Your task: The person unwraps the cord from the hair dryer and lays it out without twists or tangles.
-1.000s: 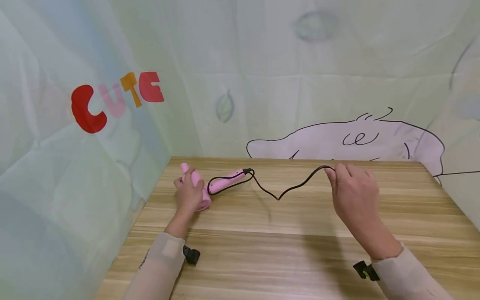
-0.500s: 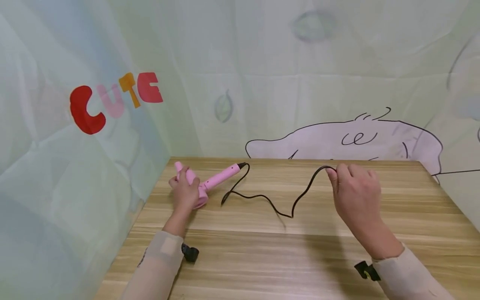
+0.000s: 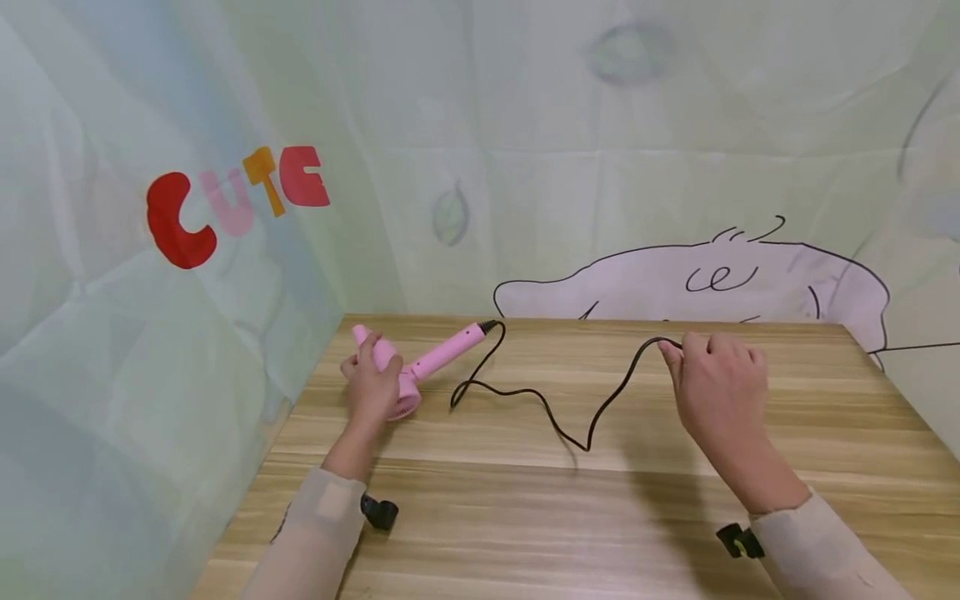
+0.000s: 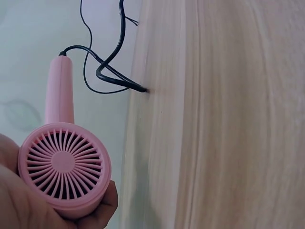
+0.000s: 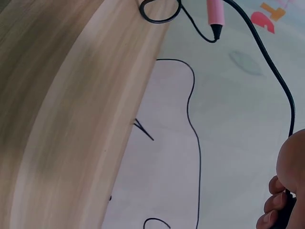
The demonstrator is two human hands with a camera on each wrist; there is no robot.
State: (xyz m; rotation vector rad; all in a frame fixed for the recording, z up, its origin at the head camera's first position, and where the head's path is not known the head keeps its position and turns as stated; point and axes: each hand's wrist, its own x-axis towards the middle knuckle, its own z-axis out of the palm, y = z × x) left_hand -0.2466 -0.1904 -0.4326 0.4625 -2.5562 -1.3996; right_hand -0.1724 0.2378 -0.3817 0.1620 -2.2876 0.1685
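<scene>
A pink hair dryer (image 3: 448,352) is at the left of the table, its handle pointing up and to the right. My left hand (image 3: 370,385) grips it round the body; in the left wrist view the round slotted grille (image 4: 63,162) faces the camera, with fingers curled about it. From the handle's end a black cord (image 3: 517,392) runs in a small loop, dips towards the tabletop, then rises to my right hand (image 3: 722,387). That hand holds the cord's far end in curled fingers; in the right wrist view a dark part (image 5: 285,213) shows within the grip, mostly hidden.
The wood-grain table (image 3: 525,533) spreads below both hands. A pale printed cloth (image 3: 420,100) hangs behind and at the left, with coloured letters (image 3: 180,221) and a drawn animal outline (image 3: 720,279) just past the table's back edge.
The cord loop that lay along the dryer's handle has come away and dropped, and the cord hangs longer. The handle has swung slightly upward. My right hand has shifted a little right.
</scene>
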